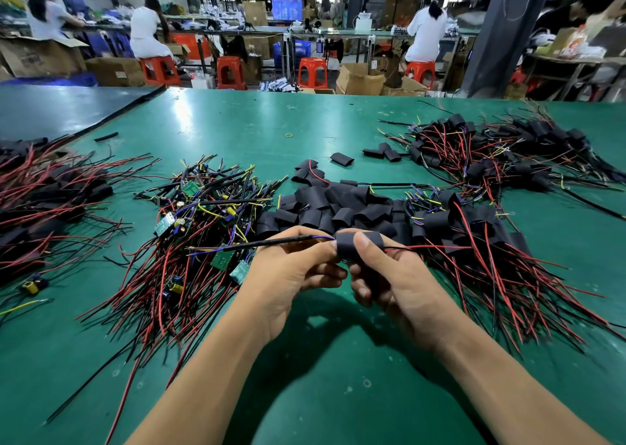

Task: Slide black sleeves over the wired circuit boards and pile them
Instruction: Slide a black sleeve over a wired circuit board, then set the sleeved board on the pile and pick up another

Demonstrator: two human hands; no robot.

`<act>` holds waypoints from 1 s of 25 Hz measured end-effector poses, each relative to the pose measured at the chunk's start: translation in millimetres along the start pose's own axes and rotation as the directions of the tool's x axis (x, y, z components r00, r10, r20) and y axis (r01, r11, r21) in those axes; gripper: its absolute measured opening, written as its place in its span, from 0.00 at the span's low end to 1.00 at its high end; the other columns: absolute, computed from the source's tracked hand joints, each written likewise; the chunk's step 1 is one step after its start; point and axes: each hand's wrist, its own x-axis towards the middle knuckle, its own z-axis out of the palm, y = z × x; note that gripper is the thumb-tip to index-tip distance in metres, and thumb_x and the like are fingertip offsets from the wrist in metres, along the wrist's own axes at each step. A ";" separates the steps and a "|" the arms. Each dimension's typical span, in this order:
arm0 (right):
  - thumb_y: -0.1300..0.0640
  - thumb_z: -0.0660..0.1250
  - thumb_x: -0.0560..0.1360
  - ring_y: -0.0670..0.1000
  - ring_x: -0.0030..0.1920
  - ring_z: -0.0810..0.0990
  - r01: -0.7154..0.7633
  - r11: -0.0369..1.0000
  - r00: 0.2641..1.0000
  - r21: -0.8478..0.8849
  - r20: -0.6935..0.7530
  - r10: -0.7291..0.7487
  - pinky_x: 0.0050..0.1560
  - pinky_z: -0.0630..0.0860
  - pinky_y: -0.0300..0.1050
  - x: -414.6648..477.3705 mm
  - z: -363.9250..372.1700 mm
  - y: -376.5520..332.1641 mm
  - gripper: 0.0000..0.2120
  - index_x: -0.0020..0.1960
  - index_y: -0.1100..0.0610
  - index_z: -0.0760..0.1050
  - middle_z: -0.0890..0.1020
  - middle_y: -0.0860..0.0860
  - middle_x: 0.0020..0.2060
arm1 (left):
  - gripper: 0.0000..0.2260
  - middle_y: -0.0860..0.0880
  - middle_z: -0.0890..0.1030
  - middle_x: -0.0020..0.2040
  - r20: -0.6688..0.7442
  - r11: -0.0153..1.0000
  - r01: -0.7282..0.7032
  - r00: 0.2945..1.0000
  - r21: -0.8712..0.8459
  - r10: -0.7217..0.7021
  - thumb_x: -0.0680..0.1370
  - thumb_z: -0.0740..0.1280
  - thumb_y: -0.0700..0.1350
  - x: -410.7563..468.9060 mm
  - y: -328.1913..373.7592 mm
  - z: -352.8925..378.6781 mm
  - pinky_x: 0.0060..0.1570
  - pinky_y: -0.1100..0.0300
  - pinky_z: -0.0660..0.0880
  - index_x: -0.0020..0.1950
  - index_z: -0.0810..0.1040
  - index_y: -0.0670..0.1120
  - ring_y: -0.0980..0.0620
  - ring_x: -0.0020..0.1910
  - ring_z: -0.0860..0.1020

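Black sleeve (350, 246): soft, thin-walled tubing, light, likely to flatten under pressure. Pinched by the right grip (399, 285), thumb across its front face, fingers curled behind.

Left grip (291, 268): closed on the black-sheathed lead (288, 240) just left of the sleeve mouth.

Circuit board: judged to sit inside the sleeve, between the two grips. It is hidden, and how far in it sits cannot be told.

Red wires (437, 247): leave the sleeve's right end.

Handling, as a judgement: the board is stiff, with fragile joints. Hold the sleeve by its flat faces and steady the lead close to the mouth, not by the thin tails.

Loose sleeves (338, 207): heaped just beyond the hands, centre frame.

Bare boards (203, 227): tangled pile, left of centre.

Sleeved pile (481, 227): right of centre. Others lie at upper right (491, 153) and at the left edge (40, 194).

Green desk (237, 122): carries everything.
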 end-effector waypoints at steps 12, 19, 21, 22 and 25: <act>0.53 0.71 0.68 0.47 0.26 0.75 -0.013 0.971 0.991 0.240 -0.123 0.043 0.27 0.73 0.37 -3.1 -2.9 -21.6 0.15 0.51 0.61 0.78 0.83 0.55 0.34 | 0.15 0.47 0.81 0.36 0.012 0.974 0.141 0.990 -0.175 -0.142 0.64 0.75 0.49 6.8 8.9 -8.7 0.30 0.61 0.79 0.46 0.84 0.43 0.50 0.31 0.81; 0.40 0.58 0.81 0.48 0.27 0.73 0.312 0.835 0.810 0.454 -0.586 0.017 0.27 0.70 0.35 1.5 -38.4 -37.0 0.20 0.45 0.55 0.77 0.84 0.51 0.35 | 0.04 0.43 0.83 0.40 -0.262 0.984 0.180 0.949 -0.008 -0.176 0.79 0.68 0.36 11.3 -1.3 -11.7 0.33 0.59 0.82 0.50 0.81 0.38 0.48 0.32 0.83; 0.35 0.56 0.80 0.48 0.25 0.73 0.275 0.851 0.845 0.447 -0.535 0.008 0.27 0.70 0.36 1.7 -34.3 -31.5 0.25 0.45 0.56 0.77 0.84 0.52 0.36 | 0.05 0.41 0.82 0.43 -0.339 0.990 0.138 0.933 0.031 -0.120 0.78 0.66 0.34 11.8 -0.9 -14.2 0.35 0.57 0.82 0.54 0.79 0.38 0.48 0.31 0.83; 0.34 0.56 0.79 0.48 0.25 0.73 0.251 0.869 0.859 0.426 -0.512 0.003 0.27 0.70 0.37 1.6 -32.1 -28.6 0.27 0.46 0.57 0.77 0.84 0.52 0.36 | 0.08 0.41 0.81 0.44 -0.380 0.994 0.110 0.920 0.023 -0.093 0.78 0.66 0.33 12.1 0.3 -15.2 0.35 0.56 0.82 0.56 0.77 0.39 0.48 0.30 0.82; 0.35 0.53 0.81 0.48 0.24 0.71 0.195 0.920 0.863 0.339 -0.505 0.003 0.27 0.69 0.38 3.5 -30.6 -22.2 0.27 0.47 0.57 0.78 0.83 0.52 0.34 | 0.15 0.44 0.83 0.45 -0.507 0.968 0.044 0.857 0.246 0.089 0.79 0.65 0.38 11.6 2.1 -21.2 0.39 0.50 0.83 0.65 0.70 0.44 0.46 0.32 0.83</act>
